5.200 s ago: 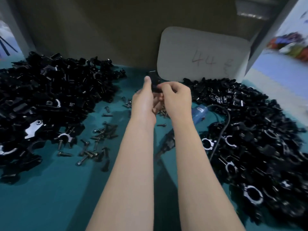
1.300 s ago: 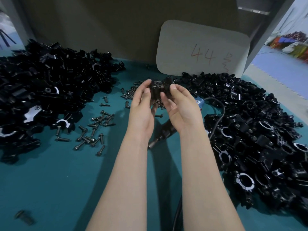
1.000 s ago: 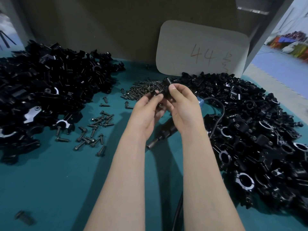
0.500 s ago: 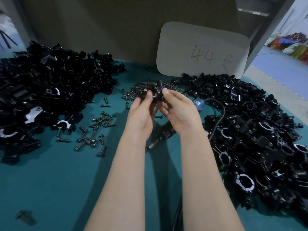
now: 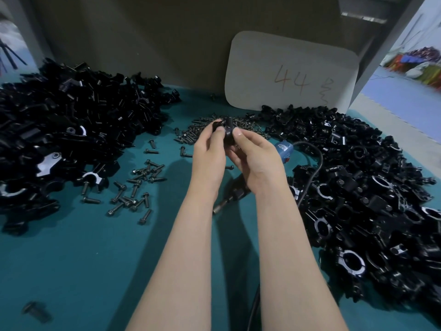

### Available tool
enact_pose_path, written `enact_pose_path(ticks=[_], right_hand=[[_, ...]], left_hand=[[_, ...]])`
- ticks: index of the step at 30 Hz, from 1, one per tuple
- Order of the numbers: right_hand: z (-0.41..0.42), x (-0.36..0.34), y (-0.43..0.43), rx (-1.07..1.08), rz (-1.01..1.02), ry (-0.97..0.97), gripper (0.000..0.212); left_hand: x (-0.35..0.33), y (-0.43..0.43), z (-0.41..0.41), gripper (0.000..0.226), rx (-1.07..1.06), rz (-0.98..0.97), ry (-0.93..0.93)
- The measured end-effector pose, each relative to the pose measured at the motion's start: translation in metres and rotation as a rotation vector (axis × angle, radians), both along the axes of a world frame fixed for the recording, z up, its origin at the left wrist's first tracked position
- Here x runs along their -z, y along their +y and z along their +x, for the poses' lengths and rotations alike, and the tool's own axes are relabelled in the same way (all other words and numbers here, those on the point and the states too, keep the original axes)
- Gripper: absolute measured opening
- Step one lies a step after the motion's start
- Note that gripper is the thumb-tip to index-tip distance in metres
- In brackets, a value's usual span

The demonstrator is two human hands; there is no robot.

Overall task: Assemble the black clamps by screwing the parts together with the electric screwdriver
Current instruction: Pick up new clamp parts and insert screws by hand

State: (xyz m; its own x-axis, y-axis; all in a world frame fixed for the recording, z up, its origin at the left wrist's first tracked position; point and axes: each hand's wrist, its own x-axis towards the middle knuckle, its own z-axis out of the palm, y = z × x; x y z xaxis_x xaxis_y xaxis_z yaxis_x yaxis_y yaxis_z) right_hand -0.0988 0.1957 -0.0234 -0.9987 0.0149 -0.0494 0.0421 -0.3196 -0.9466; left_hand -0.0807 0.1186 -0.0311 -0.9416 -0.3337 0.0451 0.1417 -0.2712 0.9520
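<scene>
— So, where is the clamp?
— Upper middle of the frame, lifted off the tabletop (image 5: 71, 259). The clamp (image 5: 225, 126) sits between both thumbs, above the heap of screws (image 5: 195, 133).
— Grip?
— The left hand (image 5: 210, 158) pinches its left side. The right hand (image 5: 257, 161) pinches the right side, thumb pressed on the near face. Both grips are closed on the piece, and nothing else is in either.
— How will it handle?
— Judging by look: small, rigid, hard black part, likely light enough for fingertips. The faces are smooth, so it could slip or twist under the driver's torque. Best held by the outer sides, leaving what looks like a hole on the near face uncovered.
— Driver?
— The electric screwdriver (image 5: 232, 195) lies on the tabletop under the wrists, tip toward lower left, with its cable (image 5: 315, 168) curving off right. Untouched.
— Supplies?
— A parts pile (image 5: 71, 120) at left, a clamp heap (image 5: 358, 187) at right, scattered screws (image 5: 149, 173) centre left.
— Screw seated?
— Cannot tell; too small
</scene>
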Motion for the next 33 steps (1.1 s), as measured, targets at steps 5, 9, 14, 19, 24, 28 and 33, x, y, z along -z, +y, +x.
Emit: enact_pose_path(ticks=[5,9,14,19,24,28,33], right_hand=[[0.0013,-0.0016,0.0033,-0.021,-0.022,0.033,0.014],[0.0027,-0.0033,0.0081,-0.046,-0.051,0.013,0.013],[0.0045,-0.0043,0.0072,-0.041,-0.055,-0.004,0.012],[0.0046,-0.0044,0.0049,-0.024,-0.049,-0.013,0.012],[0.0048,-0.0044,0.0041,-0.015,-0.012,-0.023,0.013],[0.0041,-0.0056,0.005,-0.015,0.045,-0.027,0.015],[0.0036,-0.003,0.0037,0.024,0.232,-0.023,0.01]], left_hand=[[0.0027,-0.0042,0.0012,0.021,0.048,-0.263,0.095],[0.0022,-0.0047,0.0016,0.032,0.028,-0.389,0.09],[0.0037,-0.0054,-0.0002,0.031,0.026,-0.424,0.086],[0.0051,-0.0047,0.0004,0.029,0.018,-0.403,0.078],[0.0062,-0.0032,0.0003,0.026,0.01,-0.375,0.08],[0.0077,-0.0051,0.0012,0.011,0.025,-0.235,0.092],[0.0071,-0.0035,-0.0005,0.014,0.026,-0.045,-0.006]])
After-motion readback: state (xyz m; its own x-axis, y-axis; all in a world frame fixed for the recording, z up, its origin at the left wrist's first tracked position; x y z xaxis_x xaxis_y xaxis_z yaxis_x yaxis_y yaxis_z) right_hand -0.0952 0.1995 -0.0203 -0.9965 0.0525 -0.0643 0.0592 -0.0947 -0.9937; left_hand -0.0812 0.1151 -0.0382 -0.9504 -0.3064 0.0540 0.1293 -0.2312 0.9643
